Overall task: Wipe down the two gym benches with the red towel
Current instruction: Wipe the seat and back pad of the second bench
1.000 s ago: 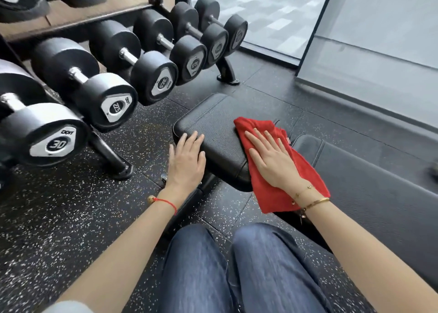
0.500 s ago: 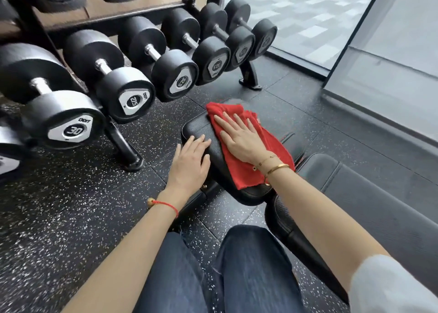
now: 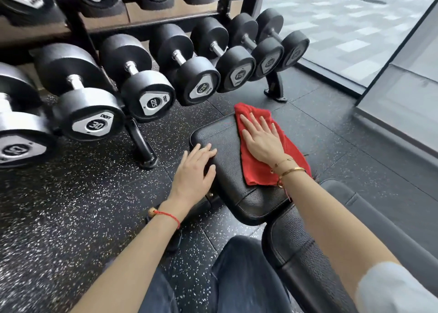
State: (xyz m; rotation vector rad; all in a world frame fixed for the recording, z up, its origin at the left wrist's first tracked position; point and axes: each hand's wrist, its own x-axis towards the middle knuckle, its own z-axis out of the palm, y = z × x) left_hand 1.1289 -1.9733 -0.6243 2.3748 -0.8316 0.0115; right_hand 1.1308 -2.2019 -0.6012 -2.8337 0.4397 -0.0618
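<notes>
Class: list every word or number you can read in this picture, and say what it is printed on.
"30" and a brand like "DORT": dumbbell end cap.
"27.5", same brand: next dumbbell.
"32.5", rotated: two dumbbells further right.
Far-left cap, last caps by the rack foot and top-shelf labels: too blurred.
Towel and bench: no text.

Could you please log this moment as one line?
wiping | right hand flat on red towel | left hand rests on seat pad edge | back pad untouched

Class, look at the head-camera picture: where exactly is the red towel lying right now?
The red towel lies on the right side of the black seat pad, flat under the right hand, with the left hand resting on the pad's left edge.
</notes>
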